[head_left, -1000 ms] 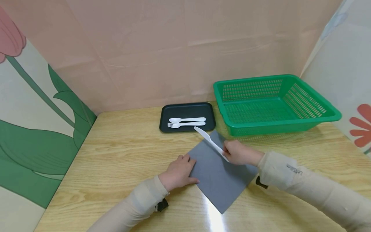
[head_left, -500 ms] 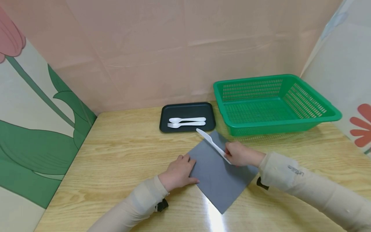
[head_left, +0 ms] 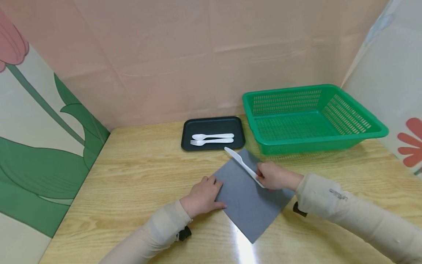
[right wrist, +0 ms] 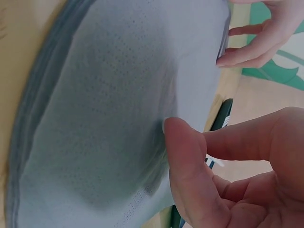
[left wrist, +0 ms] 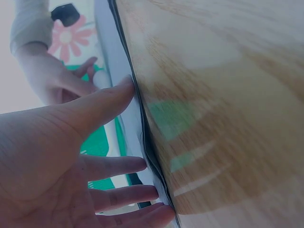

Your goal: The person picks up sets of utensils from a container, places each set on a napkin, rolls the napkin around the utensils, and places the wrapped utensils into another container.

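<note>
A grey folded napkin (head_left: 247, 209) lies turned cornerwise on the table, its layered edges showing in both wrist views. My left hand (head_left: 202, 196) rests on the napkin's left edge with fingers and thumb spread. Over the napkin, my right hand (head_left: 273, 175) grips a white plastic knife (head_left: 241, 163) by the handle end. The blade points away and to the left, its tip just short of the black tray (head_left: 211, 125). In the right wrist view the curled fingers mostly hide the knife. On the tray, a white spoon (head_left: 215, 135) and a white fork (head_left: 215, 140) lie side by side.
A green slotted basket (head_left: 313, 141) stands at the back right, beside the tray and close behind the napkin's far corner. The wooden table (head_left: 141, 161) ends at a pink sheet (head_left: 158, 66) behind and a flower-patterned panel (head_left: 43, 168) on the left.
My right hand has shifted slightly to the right and toward me with the knife, so the tip has drawn back from the tray. My left hand has not moved.
</note>
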Demonstrator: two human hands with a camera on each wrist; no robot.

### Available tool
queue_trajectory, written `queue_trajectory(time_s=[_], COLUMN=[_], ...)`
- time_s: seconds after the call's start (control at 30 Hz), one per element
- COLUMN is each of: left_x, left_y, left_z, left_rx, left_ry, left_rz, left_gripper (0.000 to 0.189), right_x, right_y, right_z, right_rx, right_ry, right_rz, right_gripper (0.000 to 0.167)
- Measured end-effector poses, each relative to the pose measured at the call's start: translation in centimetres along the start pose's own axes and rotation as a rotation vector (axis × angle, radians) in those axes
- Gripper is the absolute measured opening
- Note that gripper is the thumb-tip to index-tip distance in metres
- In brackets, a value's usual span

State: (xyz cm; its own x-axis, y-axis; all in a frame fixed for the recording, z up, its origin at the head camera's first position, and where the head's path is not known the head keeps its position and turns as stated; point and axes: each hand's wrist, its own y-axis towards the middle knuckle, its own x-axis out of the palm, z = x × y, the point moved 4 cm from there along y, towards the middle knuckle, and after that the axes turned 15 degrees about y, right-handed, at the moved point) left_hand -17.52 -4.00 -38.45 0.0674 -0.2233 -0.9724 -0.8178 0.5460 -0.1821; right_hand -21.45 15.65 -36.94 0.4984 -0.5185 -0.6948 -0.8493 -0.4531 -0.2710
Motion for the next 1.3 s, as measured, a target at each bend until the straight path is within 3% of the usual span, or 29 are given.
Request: queue_trajectory(time_s=[0.53, 1.3], left_x=[-0.01, -0.02], left_y=[0.0, -0.03], left_z=[-0.01, 0.01], left_rx=[0.002, 0.003], left_ry=[0.015, 0.006], left_rz=[0.013, 0.013], left_gripper=[0.069, 0.068], right_x=[0.02, 0.38], right_y=[-0.44, -0.59], right_z=[-0.16, 0.31], right_rx=[0.016, 0.048], right_ry=[-0.015, 0.049], right_rz=[-0.01, 0.004], right_gripper=[0.011, 0.009])
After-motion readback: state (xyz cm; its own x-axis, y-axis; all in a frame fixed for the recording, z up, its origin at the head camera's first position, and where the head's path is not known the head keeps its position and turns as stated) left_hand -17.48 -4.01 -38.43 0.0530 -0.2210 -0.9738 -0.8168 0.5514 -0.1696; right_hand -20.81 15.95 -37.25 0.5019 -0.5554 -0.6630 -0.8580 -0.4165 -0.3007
